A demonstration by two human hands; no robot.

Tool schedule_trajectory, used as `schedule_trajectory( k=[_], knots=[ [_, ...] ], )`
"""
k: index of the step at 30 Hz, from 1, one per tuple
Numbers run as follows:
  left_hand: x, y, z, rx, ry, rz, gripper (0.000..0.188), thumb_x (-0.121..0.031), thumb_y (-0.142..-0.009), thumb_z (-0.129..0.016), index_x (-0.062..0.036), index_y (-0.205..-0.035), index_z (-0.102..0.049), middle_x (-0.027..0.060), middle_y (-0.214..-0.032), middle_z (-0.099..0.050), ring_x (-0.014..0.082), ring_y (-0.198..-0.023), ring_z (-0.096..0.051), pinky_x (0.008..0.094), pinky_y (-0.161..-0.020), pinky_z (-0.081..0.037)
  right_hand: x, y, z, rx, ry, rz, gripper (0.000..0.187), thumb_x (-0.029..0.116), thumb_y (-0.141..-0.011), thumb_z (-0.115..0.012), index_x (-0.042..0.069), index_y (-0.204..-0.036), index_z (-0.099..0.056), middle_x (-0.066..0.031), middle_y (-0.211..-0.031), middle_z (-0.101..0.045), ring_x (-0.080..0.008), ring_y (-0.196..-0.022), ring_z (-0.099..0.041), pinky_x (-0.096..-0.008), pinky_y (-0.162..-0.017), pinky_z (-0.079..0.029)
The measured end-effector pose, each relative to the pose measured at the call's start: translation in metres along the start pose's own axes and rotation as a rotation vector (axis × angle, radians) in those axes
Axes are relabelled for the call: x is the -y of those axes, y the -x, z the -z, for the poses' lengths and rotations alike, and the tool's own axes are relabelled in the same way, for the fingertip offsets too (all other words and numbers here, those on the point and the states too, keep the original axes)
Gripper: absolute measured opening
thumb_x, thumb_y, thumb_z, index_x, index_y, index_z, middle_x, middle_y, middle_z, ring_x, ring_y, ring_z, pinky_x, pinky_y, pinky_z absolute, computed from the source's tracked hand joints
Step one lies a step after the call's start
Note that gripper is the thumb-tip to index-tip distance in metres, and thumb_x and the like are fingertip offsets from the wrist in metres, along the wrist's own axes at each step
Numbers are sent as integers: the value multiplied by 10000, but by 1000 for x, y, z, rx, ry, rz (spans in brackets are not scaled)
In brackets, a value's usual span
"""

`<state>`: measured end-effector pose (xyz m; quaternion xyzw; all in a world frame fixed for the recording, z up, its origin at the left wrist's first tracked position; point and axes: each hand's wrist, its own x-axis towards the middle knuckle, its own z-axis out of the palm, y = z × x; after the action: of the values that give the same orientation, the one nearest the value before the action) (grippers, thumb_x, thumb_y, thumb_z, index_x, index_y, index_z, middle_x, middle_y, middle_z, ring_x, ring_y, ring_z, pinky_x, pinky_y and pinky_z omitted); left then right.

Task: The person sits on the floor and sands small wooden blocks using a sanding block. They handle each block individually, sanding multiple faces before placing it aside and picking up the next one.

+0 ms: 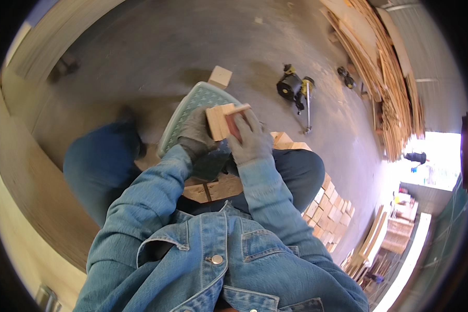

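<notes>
Both my hands wear grey work gloves and meet in front of me above a pale green plastic stool or crate (172,124) with a patterned top. My left hand (196,130) grips a light wooden block (217,122) from its left side. Against the block's right face, my right hand (250,139) holds a small reddish sanding block (233,125) with a wooden edge on top. My right fingers wrap over it, so part of it is hidden. Past the crate, another wooden block (220,76) rests on the concrete floor.
Black and yellow power tools (292,87) lie on the floor ahead to the right. Many cut wooden blocks (330,213) are stacked beside my right leg. Long thin boards (387,86) lean along the right wall. A wooden panel (41,190) stands close on my left.
</notes>
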<state>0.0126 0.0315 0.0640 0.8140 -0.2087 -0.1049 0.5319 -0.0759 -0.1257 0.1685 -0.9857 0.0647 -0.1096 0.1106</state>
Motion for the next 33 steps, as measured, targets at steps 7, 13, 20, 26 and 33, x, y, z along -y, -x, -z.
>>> schedule_trajectory(
  k=[7, 13, 20, 26, 33],
  knots=[
    [62, -19, -58, 283, 910, 45, 489, -187, -1035, -646, -51, -1482, -503, 142, -1429, -585, 239, -1269, -625, 396, -1060, -544, -43, -98, -44, 258, -337, -321, 517, 446, -1000, -546, 277, -1489, -534, -75, -1631, -405, -437, -1351, -500, -576, -1100, -443],
    [43, -18, -47, 297, 1215, 168, 674, -149, -970, -693, -97, -1559, -370, 153, -1557, -473, 292, -1417, -514, 450, -1168, -478, -13, -12, 10, 147, -127, -146, 667, 369, -879, -743, 211, -1500, -558, -47, -1609, -426, -417, -1218, -572, -539, -1024, -490],
    [42, -14, -31, 231, 673, -17, 833, -73, -848, -827, -75, -1541, -365, 146, -1541, -497, 283, -1403, -532, 427, -1161, -483, -15, 36, 25, 216, -191, -208, 665, 339, -860, -773, 208, -1484, -587, -65, -1612, -465, -421, -1147, -609, -535, -993, -511],
    [33, -5, -30, 184, 507, -92, 852, -109, -843, -833, -73, -1552, -363, 163, -1542, -490, 314, -1402, -529, 434, -1171, -463, -43, -45, -5, 99, -529, -270, 566, 240, -865, -787, 186, -1412, -652, -67, -1482, -609, -339, -1179, -661, -429, -976, -535],
    [18, -22, -19, 17, 117, -343, 643, -242, -818, -843, -61, -1368, -562, 180, -1325, -618, 348, -1227, -624, 431, -1043, -516, -74, -52, -55, 195, -1044, -326, 357, 240, -956, -755, 67, -1264, -695, -69, -1165, -728, -150, -1069, -672, -306, -943, -532]
  ],
)
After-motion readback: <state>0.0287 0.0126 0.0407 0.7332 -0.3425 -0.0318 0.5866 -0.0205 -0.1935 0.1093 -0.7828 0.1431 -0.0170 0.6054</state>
